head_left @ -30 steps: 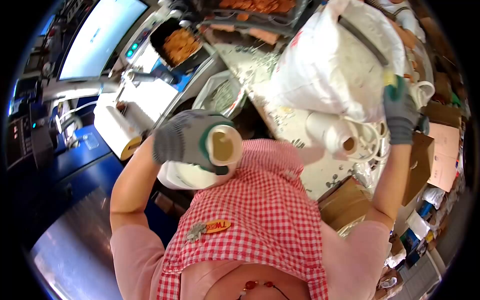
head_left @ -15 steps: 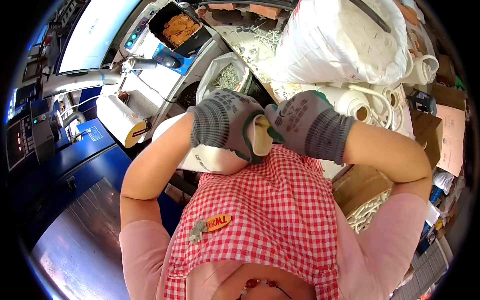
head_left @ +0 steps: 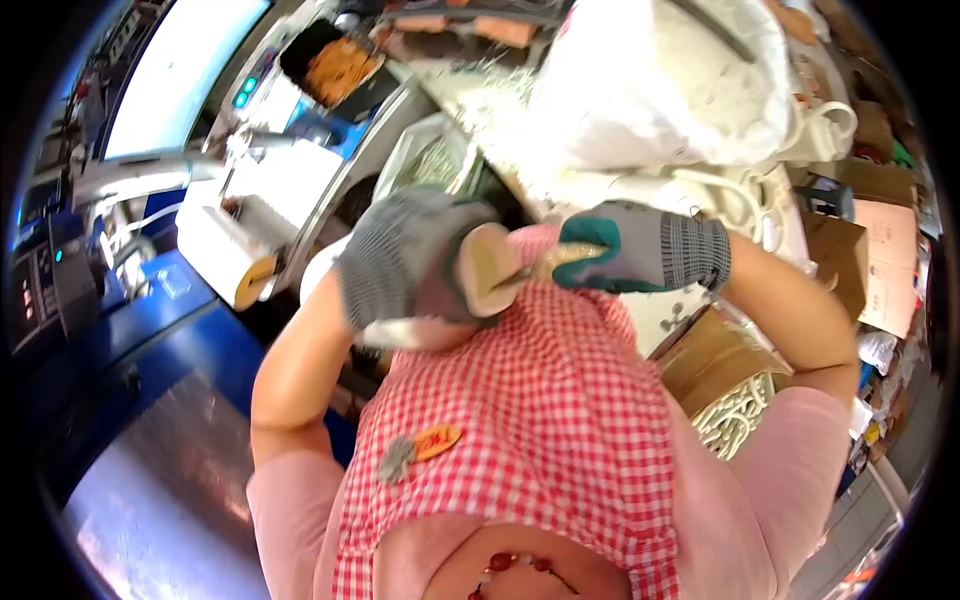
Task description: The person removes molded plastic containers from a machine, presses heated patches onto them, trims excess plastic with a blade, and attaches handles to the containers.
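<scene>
My left hand [head_left: 425, 255], in a grey and green glove, is wrapped round a white hollow piece [head_left: 488, 270] whose open end faces right, near the apron's top. My right hand [head_left: 610, 245], gloved the same way, is closed on a yellowish translucent item [head_left: 565, 262]; motion blurs it, and I cannot make out what it is. Its thin end reaches to the opening of the white piece. The far end of the white piece is hidden by the left glove and arm.
A big white sack [head_left: 650, 90] stands at the upper right on a littered table. Beside it lie white tubes [head_left: 740, 200]. A cardboard box [head_left: 720, 355] holds white cords. At the left are a screen [head_left: 185, 75], a black box [head_left: 375, 95] with orange pieces and a small bag [head_left: 425, 155].
My right hand came from the far right to the opening of the white piece, then drew back slightly with the yellowish item showing. My left hand still holds the white piece.
</scene>
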`<state>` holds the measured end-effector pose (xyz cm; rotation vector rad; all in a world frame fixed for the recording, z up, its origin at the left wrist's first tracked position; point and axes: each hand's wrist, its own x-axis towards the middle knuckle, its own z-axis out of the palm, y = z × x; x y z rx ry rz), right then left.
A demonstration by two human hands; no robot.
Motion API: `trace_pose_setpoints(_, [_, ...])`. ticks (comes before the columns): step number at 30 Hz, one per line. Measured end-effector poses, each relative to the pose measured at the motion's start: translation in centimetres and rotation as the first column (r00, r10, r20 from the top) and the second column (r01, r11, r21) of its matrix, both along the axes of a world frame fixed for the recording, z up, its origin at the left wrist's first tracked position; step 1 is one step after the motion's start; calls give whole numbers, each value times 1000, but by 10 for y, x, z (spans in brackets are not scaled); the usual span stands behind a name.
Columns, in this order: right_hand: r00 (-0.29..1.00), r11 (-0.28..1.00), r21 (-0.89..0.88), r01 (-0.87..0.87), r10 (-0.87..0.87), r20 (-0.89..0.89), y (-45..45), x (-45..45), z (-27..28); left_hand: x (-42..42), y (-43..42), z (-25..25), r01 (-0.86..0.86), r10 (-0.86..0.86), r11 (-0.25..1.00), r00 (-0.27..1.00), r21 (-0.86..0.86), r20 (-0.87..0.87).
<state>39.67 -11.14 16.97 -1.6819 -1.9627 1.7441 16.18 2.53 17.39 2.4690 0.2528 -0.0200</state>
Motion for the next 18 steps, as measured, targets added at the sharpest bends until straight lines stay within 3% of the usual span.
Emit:
trace_pose_setpoints(1, [990, 995, 18, 96, -93, -109, -6, 16, 7, -11, 7, 3, -23, 22, 998, 1000, 51, 22])
trace_pose_setpoints(2, [954, 957, 12, 289, -286, -89, -12, 28, 16, -14, 6, 13, -155, 156, 988, 987, 17, -46])
trace_pose_setpoints(3, [963, 816, 523, 245, -268, -33, -19, 54, 1, -17, 13, 16, -246, 245, 969, 967, 0, -64])
trace_pose_setpoints(4, [767, 757, 190, 625, -641, 25, -14, 66, 42, -22, 22, 14, -309, 309, 951, 951, -12, 24])
trace_pose_setpoints(5, [652, 585, 443, 679, -758, 0, -23, 106, 16, -27, 33, 13, -378, 378, 926, 925, -2, 31])
trace_pose_setpoints(6, [494, 537, 629, 562, -828, 266, -22, 144, 13, -27, 42, 12, -454, 455, 890, 887, -29, 80])
trace_pose_setpoints(7, [332, 561, 704, 435, -827, 454, -18, 172, 15, -26, 50, 9, -525, 528, 849, 840, -62, 124])
trace_pose_setpoints(9, [176, 672, 693, 260, -739, 650, -17, 233, -13, -15, 66, -5, -575, 615, 782, 774, -238, 150])
trace_pose_setpoints(10, [137, 646, 757, 104, -763, 632, -11, 244, -22, -9, 74, -16, -576, 617, 777, 777, -255, 123])
trace_pose_setpoints(11, [103, 606, 793, -56, -787, 608, -4, 250, -28, -6, 81, -44, -596, 661, 702, 749, -390, 47])
trace_pose_setpoints(13, [275, 498, 801, 331, -863, 423, 28, 246, -36, 11, 80, -80, -569, 610, 693, 790, -444, -60])
trace_pose_setpoints(15, [338, 453, 851, 266, -871, 358, 56, 232, -54, 24, 67, -110, -623, 625, 764, 779, -168, -44])
trace_pose_setpoints(16, [340, 451, 852, 265, -871, 355, 67, 234, -66, 27, 69, -115, -578, 573, 808, 816, -111, -78])
trace_pose_setpoints(18, [344, 650, 742, 165, -743, 574, 88, 242, -84, 31, 71, -113, -539, 527, 834, 841, -115, -121])
